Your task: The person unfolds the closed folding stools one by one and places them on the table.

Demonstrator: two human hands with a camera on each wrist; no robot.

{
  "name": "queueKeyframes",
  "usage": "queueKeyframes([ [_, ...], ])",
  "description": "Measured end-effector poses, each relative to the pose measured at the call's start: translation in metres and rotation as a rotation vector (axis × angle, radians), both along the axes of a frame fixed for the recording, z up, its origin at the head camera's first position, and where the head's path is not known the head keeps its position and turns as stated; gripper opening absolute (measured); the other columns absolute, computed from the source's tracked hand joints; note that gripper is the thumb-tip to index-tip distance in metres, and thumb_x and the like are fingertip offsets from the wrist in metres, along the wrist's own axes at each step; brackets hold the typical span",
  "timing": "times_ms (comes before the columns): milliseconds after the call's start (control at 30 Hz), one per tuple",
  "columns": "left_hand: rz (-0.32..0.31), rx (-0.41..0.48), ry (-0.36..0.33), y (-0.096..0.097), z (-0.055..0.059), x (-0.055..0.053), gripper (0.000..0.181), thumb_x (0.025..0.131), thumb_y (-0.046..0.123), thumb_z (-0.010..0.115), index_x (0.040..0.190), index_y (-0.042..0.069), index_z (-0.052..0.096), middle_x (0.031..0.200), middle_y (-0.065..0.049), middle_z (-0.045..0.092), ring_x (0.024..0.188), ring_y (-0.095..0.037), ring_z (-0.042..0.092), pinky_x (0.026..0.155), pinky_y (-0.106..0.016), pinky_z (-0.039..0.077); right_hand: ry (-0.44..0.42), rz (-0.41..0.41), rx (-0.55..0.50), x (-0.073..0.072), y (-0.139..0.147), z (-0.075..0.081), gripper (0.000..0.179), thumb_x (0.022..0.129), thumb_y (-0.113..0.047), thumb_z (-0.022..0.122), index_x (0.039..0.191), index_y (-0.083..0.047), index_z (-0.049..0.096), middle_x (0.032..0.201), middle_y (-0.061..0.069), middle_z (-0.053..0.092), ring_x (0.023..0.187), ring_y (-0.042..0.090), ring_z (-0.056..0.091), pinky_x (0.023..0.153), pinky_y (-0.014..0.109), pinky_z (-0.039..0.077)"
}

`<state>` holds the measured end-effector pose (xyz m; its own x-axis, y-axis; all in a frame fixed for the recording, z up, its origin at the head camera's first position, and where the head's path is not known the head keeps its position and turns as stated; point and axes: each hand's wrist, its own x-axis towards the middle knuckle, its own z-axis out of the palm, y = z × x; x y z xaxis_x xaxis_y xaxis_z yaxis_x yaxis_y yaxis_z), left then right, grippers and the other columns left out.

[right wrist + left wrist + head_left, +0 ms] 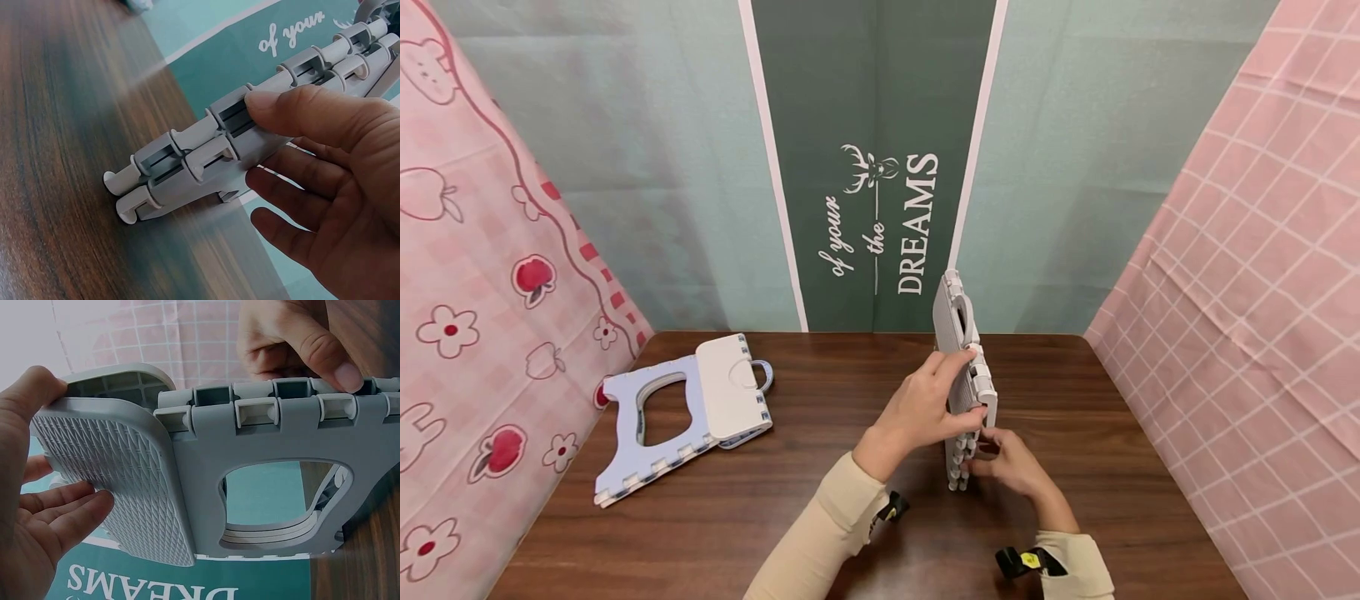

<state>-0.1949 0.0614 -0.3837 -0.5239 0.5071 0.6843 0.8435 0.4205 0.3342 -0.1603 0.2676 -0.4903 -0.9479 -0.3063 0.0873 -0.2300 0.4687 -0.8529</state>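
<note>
A grey folding step stool (951, 321), folded nearly flat, stands on end on the table, its hinged edge facing me. My left hand (925, 404) holds its upper part. In the left wrist view the thumb lies on the rim of the textured top panel (119, 475) and the other fingers are against its face. Lower down, my right hand (1011, 462) grips the hinged side. The right wrist view has that thumb on the row of hinge knuckles (206, 156), with the fingers along the side panel. An oval opening shows in the leg panel (200, 500).
A second folding stool, blue and white (726, 392), lies flat on the left of the brown wooden table (850, 517). A green cloth with printed words (872, 100) hangs behind. Pink cloths border the left (475, 350) and right (1247, 292) sides.
</note>
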Motion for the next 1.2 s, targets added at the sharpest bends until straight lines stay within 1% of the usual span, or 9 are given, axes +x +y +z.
queueKeyframes([
  [133, 0.007, -0.004, 0.008, -0.001, -0.001, 0.001, 0.07, 0.074, 0.033, 0.074, 0.132, 0.007, 0.045, 0.101, -0.011, 0.052, 0.075, -0.016, 0.057, 0.065, -0.027, 0.05, -0.002, 0.013, -0.012, 0.0, -0.001, 0.001, 0.039, 0.075, -0.008, 0.077, 0.108, 0.005, 0.062, 0.099, 0.011, 0.065, 0.096, 0.035, 0.059, 0.08, 0.051, 0.046],
  [267, -0.011, 0.0, -0.007, -0.004, -0.006, 0.005, 0.08, 0.072, 0.035, 0.077, 0.137, 0.007, 0.041, 0.105, -0.011, 0.051, 0.078, -0.018, 0.057, 0.069, -0.028, 0.05, 0.007, 0.01, 0.007, 0.002, -0.002, 0.001, 0.04, 0.074, -0.009, 0.077, 0.108, 0.006, 0.062, 0.099, 0.013, 0.065, 0.092, 0.031, 0.061, 0.078, 0.047, 0.048],
  [433, -0.061, 0.061, -0.139, -0.007, -0.017, 0.008, 0.095, 0.07, 0.034, 0.08, 0.144, 0.005, 0.027, 0.119, -0.013, 0.049, 0.096, -0.021, 0.056, 0.08, -0.027, 0.047, 0.021, -0.01, 0.041, 0.003, -0.003, 0.0, 0.04, 0.074, -0.012, 0.078, 0.107, 0.004, 0.063, 0.098, 0.013, 0.066, 0.091, 0.029, 0.062, 0.078, 0.044, 0.049],
  [533, -0.068, 0.121, -0.212, -0.008, -0.023, 0.009, 0.101, 0.068, 0.031, 0.082, 0.146, 0.006, 0.023, 0.122, -0.014, 0.048, 0.101, -0.024, 0.055, 0.083, -0.026, 0.045, 0.032, -0.02, 0.057, 0.002, -0.004, 0.001, 0.039, 0.074, -0.013, 0.078, 0.106, 0.003, 0.064, 0.097, 0.012, 0.067, 0.09, 0.027, 0.061, 0.078, 0.044, 0.048],
  [700, -0.079, 0.211, -0.303, -0.009, -0.037, 0.01, 0.102, 0.066, 0.025, 0.085, 0.145, 0.009, 0.024, 0.122, -0.011, 0.048, 0.102, -0.026, 0.055, 0.086, -0.028, 0.044, 0.033, -0.018, 0.058, 0.004, -0.008, 0.006, 0.036, 0.074, -0.009, 0.078, 0.105, 0.003, 0.064, 0.096, 0.011, 0.067, 0.09, 0.025, 0.061, 0.08, 0.048, 0.047],
  [867, -0.105, 0.287, -0.409, -0.008, -0.054, 0.011, 0.099, 0.066, 0.02, 0.085, 0.144, 0.006, 0.026, 0.122, -0.01, 0.048, 0.102, -0.028, 0.056, 0.085, -0.026, 0.044, 0.018, -0.002, 0.006, 0.006, -0.011, 0.009, 0.035, 0.074, 0.001, 0.075, 0.106, 0.008, 0.062, 0.099, 0.018, 0.065, 0.092, 0.035, 0.06, 0.08, 0.056, 0.044],
  [1000, -0.113, 0.338, -0.522, -0.009, -0.065, 0.012, 0.096, 0.066, 0.018, 0.085, 0.143, 0.002, 0.028, 0.124, -0.014, 0.049, 0.102, -0.032, 0.056, 0.083, -0.034, 0.047, 0.015, -0.008, 0.013, 0.004, -0.01, 0.006, 0.037, 0.074, -0.002, 0.076, 0.108, 0.007, 0.062, 0.101, 0.016, 0.065, 0.094, 0.031, 0.06, 0.081, 0.053, 0.045],
  [1100, -0.098, 0.342, -0.575, -0.009, -0.073, 0.013, 0.093, 0.067, 0.018, 0.084, 0.141, 0.0, 0.031, 0.123, -0.016, 0.05, 0.101, -0.029, 0.056, 0.082, -0.035, 0.048, 0.016, -0.003, 0.012, 0.003, -0.008, 0.004, 0.037, 0.075, -0.006, 0.077, 0.108, 0.005, 0.063, 0.101, 0.013, 0.066, 0.093, 0.026, 0.061, 0.081, 0.049, 0.046],
  [1200, -0.084, 0.326, -0.592, -0.01, -0.078, 0.013, 0.088, 0.067, 0.018, 0.084, 0.138, 0.001, 0.035, 0.121, -0.016, 0.052, 0.1, -0.025, 0.057, 0.082, -0.033, 0.048, 0.023, 0.004, -0.012, 0.003, -0.007, 0.002, 0.036, 0.074, -0.007, 0.077, 0.106, 0.004, 0.064, 0.099, 0.013, 0.066, 0.092, 0.026, 0.061, 0.081, 0.049, 0.046],
])
